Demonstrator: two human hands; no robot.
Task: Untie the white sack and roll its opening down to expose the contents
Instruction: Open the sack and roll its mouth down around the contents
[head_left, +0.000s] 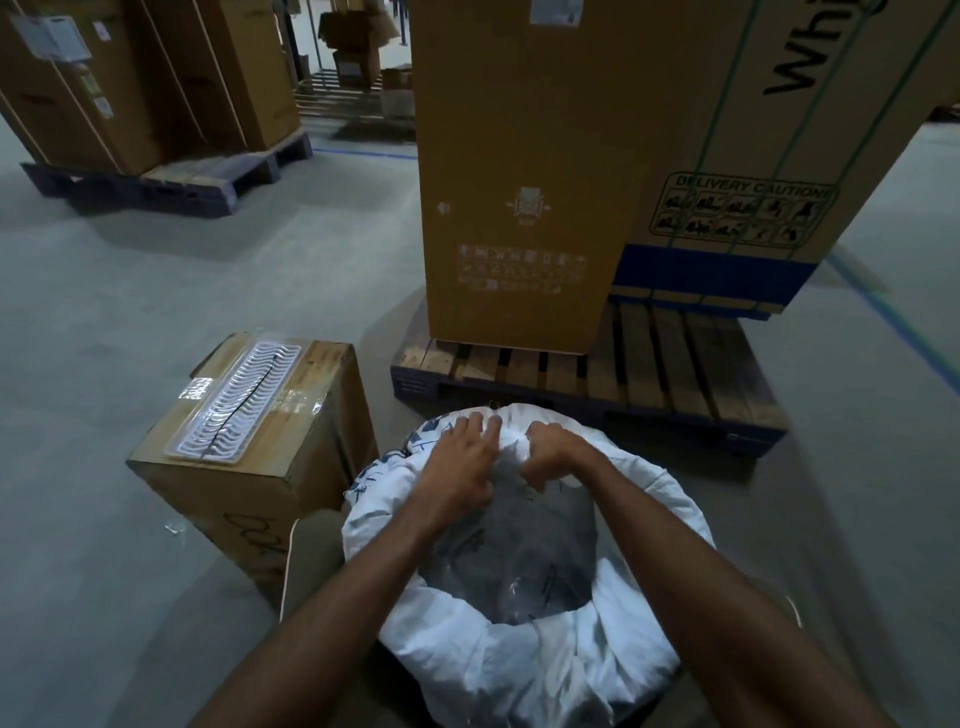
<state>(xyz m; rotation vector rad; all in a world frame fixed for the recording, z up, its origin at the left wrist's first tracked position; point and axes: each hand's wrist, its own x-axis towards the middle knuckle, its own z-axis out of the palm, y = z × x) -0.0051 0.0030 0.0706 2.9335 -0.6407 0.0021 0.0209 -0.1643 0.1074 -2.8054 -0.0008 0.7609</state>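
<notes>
A white sack (524, 551) stands on the grey floor (104, 312), right in front of the person and close to the camera. Its top is open. The cloth around the opening is rolled down into a thick, puffy ring. Blue print shows on the left side of the roll. Inside the opening lies a grey, shiny plastic liner (519, 551), crinkled and dark, so what is under it cannot be made out.

Both hands are at the far edge of the opening. The left hand (457, 467) lies on the rolled cloth with its fingers bent over the rim, pressing and gripping the white fabric. The right hand (550, 452) is just beside it, curled into a fist that pinches a bunch of the same cloth. The 2 hands are close together, almost touching.

To the left of the sack, just beside it, is a brown cardboard box (249, 462) with black writing on its side. A white plastic tray (239, 400) with wavy ribs, wrapped in clear plastic, lies on top of it.

Behind the sack is a wooden pallet (675, 364). A tall brown carton (524, 171) stands on it, next to a bigger strapped carton (769, 145) with a blue band and a "DELIVERY CAUTION" label. More cartons on a pallet (145, 88) stand far off at the upper left.
</notes>
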